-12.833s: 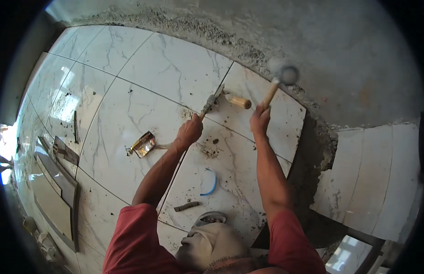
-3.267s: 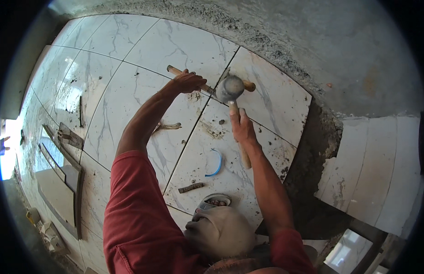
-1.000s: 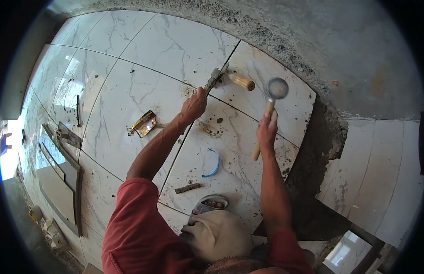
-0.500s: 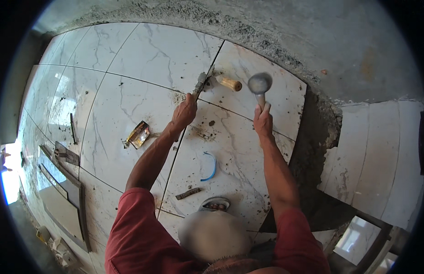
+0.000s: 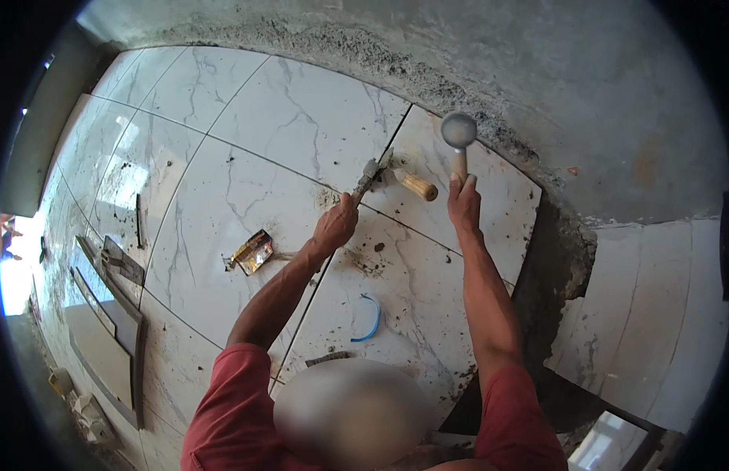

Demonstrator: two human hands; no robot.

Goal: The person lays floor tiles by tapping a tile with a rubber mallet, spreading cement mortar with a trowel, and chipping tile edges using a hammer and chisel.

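Note:
My left hand [image 5: 337, 225] is closed round the handle of what looks like a hammer. Its grey, mortar-crusted head [image 5: 368, 174] lies low over the crossing of the tile joints. Just right of that head rests a short wooden-handled tool [image 5: 418, 186], its other end towards the joint. In my right hand [image 5: 465, 206] is a mallet [image 5: 458, 131] with a round grey head and a pale handle, raised over the far right tile [image 5: 490, 184]. White tiles [image 5: 262, 180] with grey veins lie beneath both hands, dotted with mortar crumbs.
A gold foil packet [image 5: 253, 252], a blue curved strip [image 5: 375, 320] and a dark flat piece [image 5: 327, 359] lie on the tiles. Cut tile pieces [image 5: 105, 345] and a trowel [image 5: 122, 261] are at left. A rough wall [image 5: 537, 86] bounds the far side; bare ground [image 5: 557, 243] shows at right.
The view has shifted, so the floor sits lower and further right. My right hand has moved the mallet up and away towards the wall; my left hand keeps its grip near the joint.

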